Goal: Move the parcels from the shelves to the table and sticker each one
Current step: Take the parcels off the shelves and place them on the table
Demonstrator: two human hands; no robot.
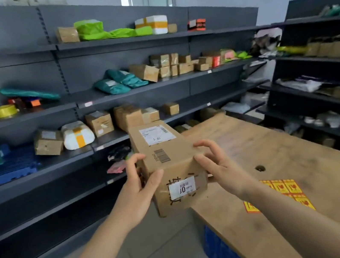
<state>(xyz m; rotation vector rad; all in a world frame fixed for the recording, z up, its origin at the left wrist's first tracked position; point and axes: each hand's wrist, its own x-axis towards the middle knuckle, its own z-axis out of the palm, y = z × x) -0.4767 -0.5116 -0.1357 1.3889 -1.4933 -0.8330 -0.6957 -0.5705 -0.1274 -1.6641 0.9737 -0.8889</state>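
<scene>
Between the dark shelves (113, 93) on the left and the wooden bench (303, 151) on the right, a cardboard parcel (169, 158) is hanging in the air, just off the bench's near left edge and above the floor tiles. Both hands are gripping it. The left hand (139, 185) is curling its fingers over the left top edge, with the thumb lying along the near face. The right hand (218, 165) is clasping the right side with bent fingers, its thumb pressing near the corner. The parcel's underside and far end are staying out of sight.

A white label (156, 134) is showing on top and a small label (182, 188) on the near face, but their print is too blurred to read with confidence. A sheet of yellow and red stickers (287, 190) is lying on the near bench, partly covered by the right forearm. Other parcels (99, 123) are sitting on the shelves; those far right are smearing into vague shapes. A blue crate (221, 255) under the bench is being cut off by the bottom edge.
</scene>
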